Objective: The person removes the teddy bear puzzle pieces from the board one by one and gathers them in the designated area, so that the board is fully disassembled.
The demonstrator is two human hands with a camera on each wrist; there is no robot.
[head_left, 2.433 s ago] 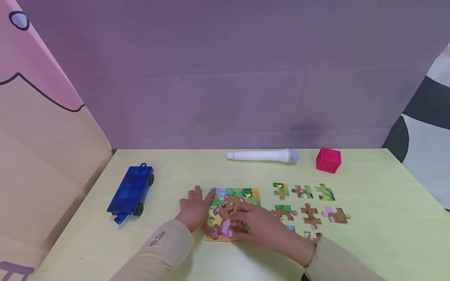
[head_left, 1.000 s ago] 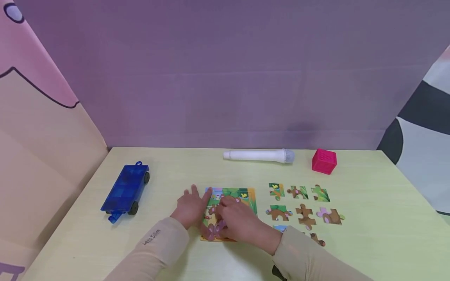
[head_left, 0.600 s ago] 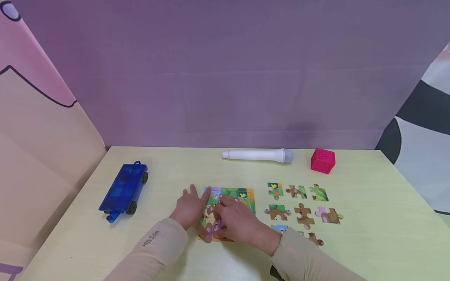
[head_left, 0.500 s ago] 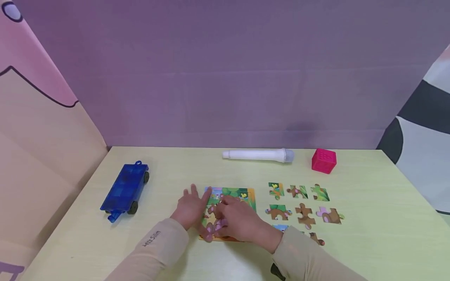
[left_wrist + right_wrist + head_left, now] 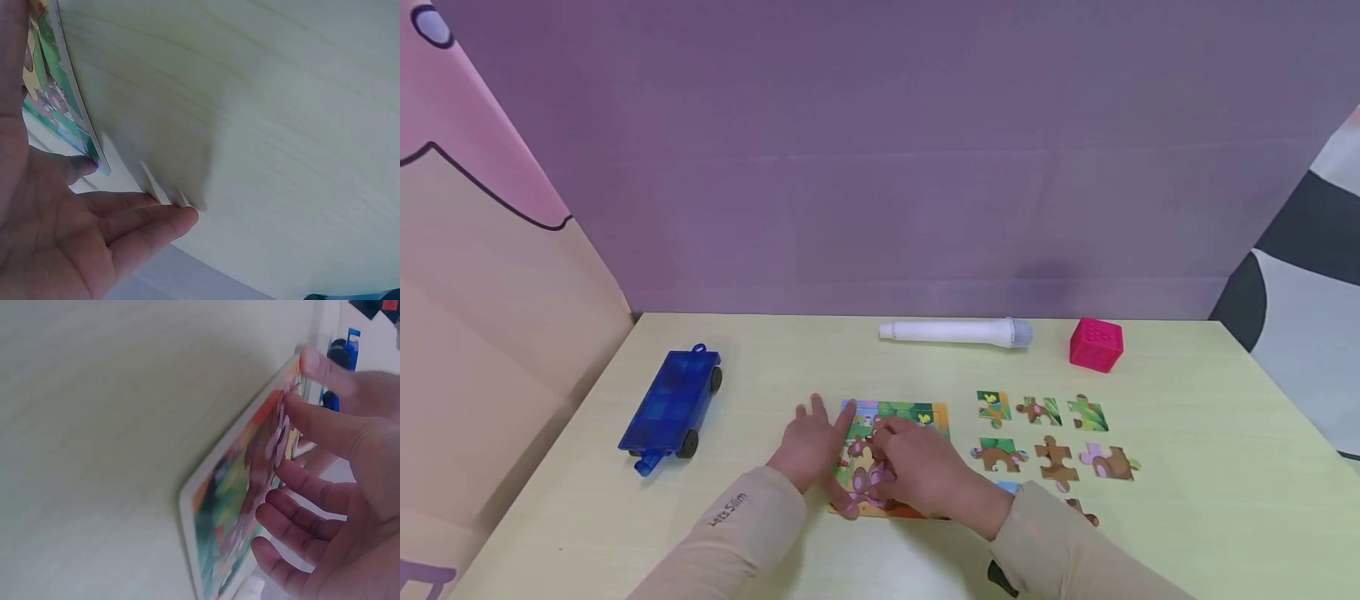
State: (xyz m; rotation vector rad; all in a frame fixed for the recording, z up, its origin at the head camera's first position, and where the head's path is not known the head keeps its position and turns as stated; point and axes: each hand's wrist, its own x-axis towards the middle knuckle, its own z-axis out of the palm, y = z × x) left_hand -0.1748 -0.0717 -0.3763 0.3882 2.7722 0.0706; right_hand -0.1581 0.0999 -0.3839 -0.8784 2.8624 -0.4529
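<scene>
A square bear puzzle board lies on the table in front of me. Along its left edge rests my left hand, fingers spread; in the left wrist view its fingers are straight, with one fingertip at the board's corner. My right hand is over the board's middle and covers much of the picture. In the right wrist view its thumb and a finger pinch a pink-and-brown puzzle piece at the board's surface, the other fingers curled. Loose puzzle pieces lie in rows to the right, some hidden by my right sleeve.
A blue toy wagon with black wheels stands at the left. Towards the back edge lie a white microphone and a pink-red cube. A purple cloth hangs behind the table.
Since the earliest frame, my right hand has moved left across the board and its fingers have closed on a piece. My left hand has stayed on the board's edge. The head view has shifted slightly.
</scene>
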